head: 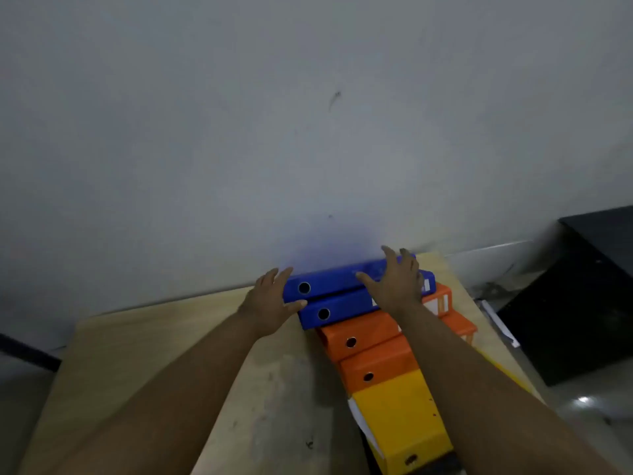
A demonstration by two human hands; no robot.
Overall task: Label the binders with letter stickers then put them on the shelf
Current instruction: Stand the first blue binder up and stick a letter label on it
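Note:
Several binders lie overlapped in a row on a light wooden table [178,337]. A blue binder [329,281] lies farthest, against the wall, with a second blue binder [342,308] just below it. Two orange binders [359,332] [380,365] follow, and a yellow binder [400,416] is nearest. My left hand [270,301] touches the left end of the far blue binder, fingers straight, thumb against the second one. My right hand [397,281] rests flat on top of the far blue binder, fingers spread. No letter stickers are visible.
A grey wall [308,132] rises right behind the table. A black cabinet or box [582,303] stands on the floor at the right, with a white strip [500,323] leaning beside it. The table's left half holds nothing.

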